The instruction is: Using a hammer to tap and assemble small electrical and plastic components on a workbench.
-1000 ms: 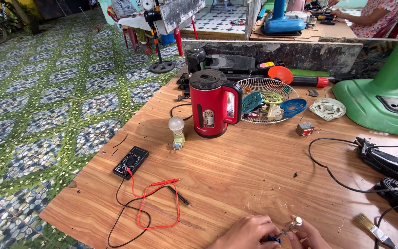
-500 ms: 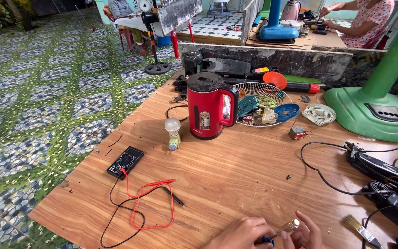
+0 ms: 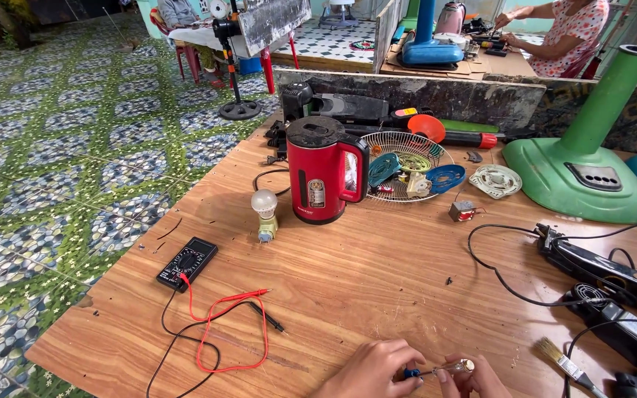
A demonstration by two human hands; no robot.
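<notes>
Both my hands are at the bottom edge of the wooden table (image 3: 377,273). My left hand (image 3: 366,371) pinches the blue handle of a small screwdriver (image 3: 433,370). Its clear shaft points right toward my right hand (image 3: 477,377), which holds a small round metal part (image 3: 467,365) at the tip. A black multimeter (image 3: 187,262) with red and black probe leads (image 3: 234,324) lies to the left of my hands.
A red electric kettle (image 3: 324,177) stands mid-table beside a small bulb on a socket (image 3: 265,214). A wire fan guard (image 3: 407,166) holds parts. A green fan base (image 3: 584,169), black power cords (image 3: 606,265) and a paintbrush (image 3: 565,362) are at right. Another person (image 3: 562,37) sits behind.
The view has shifted slightly, so the table items sit a little lower and to the left. My hands stay together on the screwdriver and small part with little movement.
</notes>
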